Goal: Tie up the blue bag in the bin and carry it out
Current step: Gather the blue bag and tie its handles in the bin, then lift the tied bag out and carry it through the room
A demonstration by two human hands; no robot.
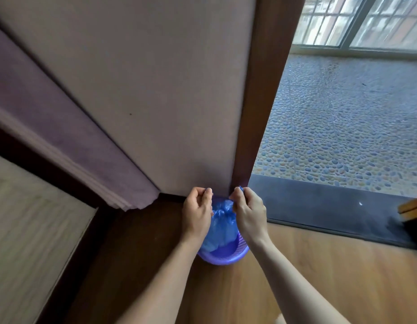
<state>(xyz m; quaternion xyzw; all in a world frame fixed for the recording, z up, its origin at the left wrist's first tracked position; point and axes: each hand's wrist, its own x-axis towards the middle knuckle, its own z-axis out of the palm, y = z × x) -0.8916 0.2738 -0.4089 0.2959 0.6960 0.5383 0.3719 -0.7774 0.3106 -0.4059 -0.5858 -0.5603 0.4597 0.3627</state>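
We pinched the blue bag (222, 218) with our left hand (197, 212) and right hand (249, 211), gathered above the purple bin (222, 258) near the wall (156, 90).

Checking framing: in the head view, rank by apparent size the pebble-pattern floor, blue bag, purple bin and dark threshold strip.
1. Pebble-pattern tiled floor
2. Dark threshold strip
3. Gathered blue plastic bag
4. Purple plastic bin, mostly hidden, so unsure against the bag.

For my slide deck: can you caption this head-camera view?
Left hand and right hand pinch the blue bag gathered above its purple bin beside a doorway.
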